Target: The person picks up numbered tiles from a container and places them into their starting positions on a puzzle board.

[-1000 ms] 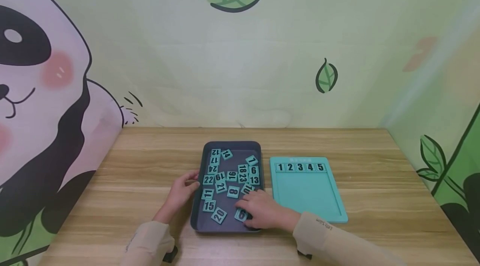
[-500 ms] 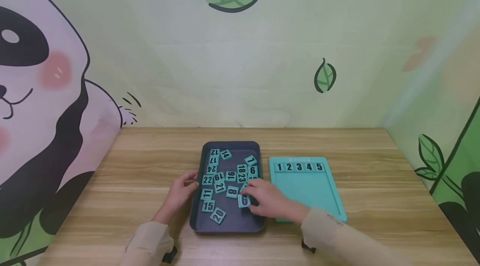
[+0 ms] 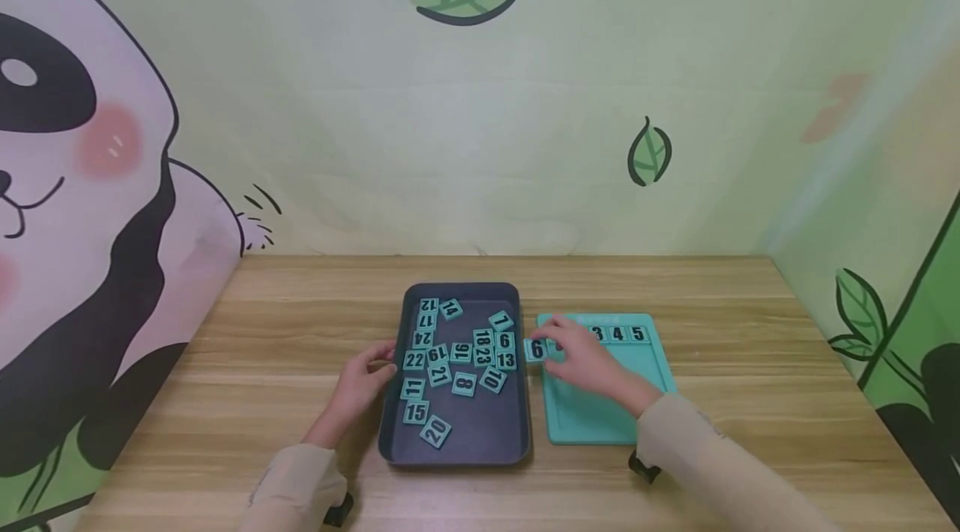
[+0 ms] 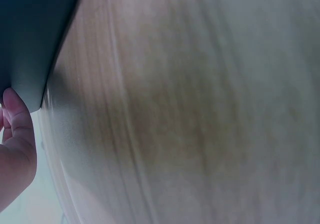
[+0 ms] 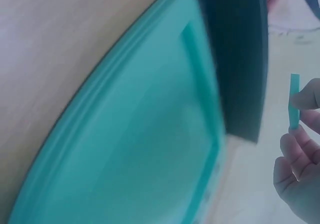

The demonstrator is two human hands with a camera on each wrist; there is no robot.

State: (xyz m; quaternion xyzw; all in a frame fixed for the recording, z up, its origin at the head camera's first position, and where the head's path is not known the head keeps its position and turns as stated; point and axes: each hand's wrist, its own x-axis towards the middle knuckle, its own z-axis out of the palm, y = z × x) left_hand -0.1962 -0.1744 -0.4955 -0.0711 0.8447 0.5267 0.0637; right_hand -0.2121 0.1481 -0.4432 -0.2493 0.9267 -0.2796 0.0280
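Note:
In the head view my right hand (image 3: 588,361) pinches a small teal number tile (image 3: 535,350), marked 6, between thumb and fingers. That tile is held up near the top left corner of the teal board (image 3: 615,415); the right wrist view shows the tile (image 5: 294,101) edge-on. Along the board's top row lie tiles 1 to 5, with 3, 4 and 5 (image 3: 638,334) visible and the first ones behind the hand. My left hand (image 3: 360,390) touches the dark tray (image 3: 480,444) at its left side, its thumb (image 4: 17,109) against the outer wall.
Several number tiles lie scattered in the tray, some turned sideways or upside down, such as 20 (image 3: 436,431) and 8 (image 3: 464,383). Tray and board sit side by side on the wooden table (image 3: 750,399). A printed backdrop (image 3: 337,140) stands behind.
My right hand has lifted the 6 tile from the tray's lower right and carried it up and right, over the tray's edge to the board. The left hand has stayed at the tray.

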